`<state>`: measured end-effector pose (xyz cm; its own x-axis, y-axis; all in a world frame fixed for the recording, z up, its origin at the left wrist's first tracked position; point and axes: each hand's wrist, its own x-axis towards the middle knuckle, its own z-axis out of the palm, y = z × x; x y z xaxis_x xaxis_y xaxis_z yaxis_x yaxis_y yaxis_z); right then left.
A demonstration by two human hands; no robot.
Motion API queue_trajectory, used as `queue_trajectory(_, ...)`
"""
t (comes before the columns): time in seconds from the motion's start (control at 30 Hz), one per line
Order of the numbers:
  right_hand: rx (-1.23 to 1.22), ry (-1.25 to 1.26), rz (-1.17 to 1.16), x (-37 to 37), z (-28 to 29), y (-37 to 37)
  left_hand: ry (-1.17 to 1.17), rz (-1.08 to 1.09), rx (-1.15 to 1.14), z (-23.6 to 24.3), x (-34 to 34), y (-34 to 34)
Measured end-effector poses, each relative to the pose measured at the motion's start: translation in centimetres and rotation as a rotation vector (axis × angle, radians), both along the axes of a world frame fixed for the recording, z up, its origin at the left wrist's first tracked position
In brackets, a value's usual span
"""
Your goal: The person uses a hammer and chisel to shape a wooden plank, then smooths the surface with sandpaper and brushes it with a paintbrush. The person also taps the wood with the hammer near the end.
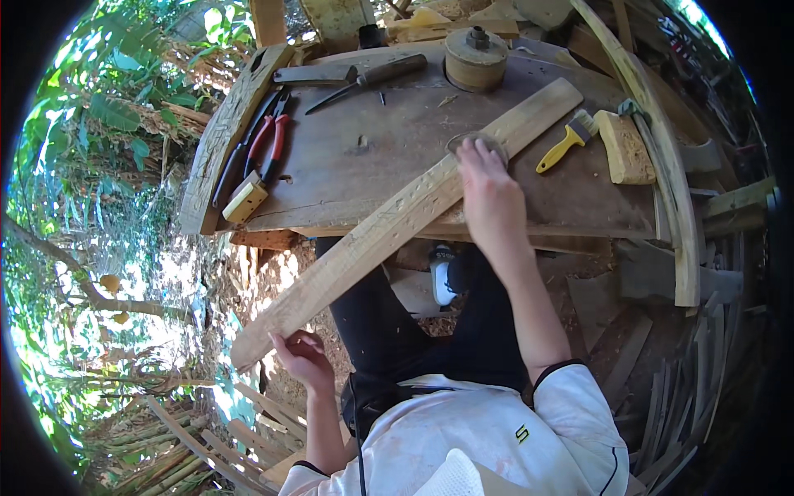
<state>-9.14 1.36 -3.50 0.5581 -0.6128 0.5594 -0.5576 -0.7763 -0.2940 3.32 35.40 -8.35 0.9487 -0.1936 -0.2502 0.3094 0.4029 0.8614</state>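
Observation:
A long pale wooden plank [372, 227] slants across the workbench [347, 124], its near-left end reaching out past the bench edge over my lap. Small dents and marks pit its upper face. My left hand [306, 360] is closed at that near end, with the thumb and fingers at the plank's edge. Farther up the plank, my right hand [490, 186] presses a round, greyish-brown disc [498, 147] against the wood. The fingers cover most of the disc, so its exact kind cannot be made out.
Red-handled pliers [277, 145], a wood-handled pointed tool [372, 78] and a small wooden block [246, 201] lie left. At the right are a yellow-handled brush [562, 145] and a wooden block [624, 149]. A round wooden piece with a bolt [476, 62] stands at the back.

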Motion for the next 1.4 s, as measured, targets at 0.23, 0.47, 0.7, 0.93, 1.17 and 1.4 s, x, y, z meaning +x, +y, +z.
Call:
queue_trajectory(0.23,0.164,-0.159,0.684,3.4,0.6,11.7,0.038,0.074,0.112,1.0,0.6,-0.4)
queue_trajectory(0.47,0.274,0.020,0.509,3.1,1.9,12.3,0.006,-0.055,0.124,0.7,-0.4,-0.5)
queue_trajectory(0.7,0.329,0.112,0.677,4.0,2.2,14.8,0.009,-0.037,0.110,-0.2,-0.8,0.0)
queue_trajectory(0.93,0.190,0.044,0.493,4.2,1.0,13.5,-0.021,-0.086,0.185,1.2,-1.1,-1.6)
queue_trajectory(1.17,0.205,0.032,0.730,5.9,1.0,18.4,0.108,0.050,0.107,-1.6,-0.2,0.7)
queue_trajectory(1.4,0.156,0.021,0.119,-2.8,1.4,1.6,-0.004,0.187,0.178,1.3,1.9,2.2)
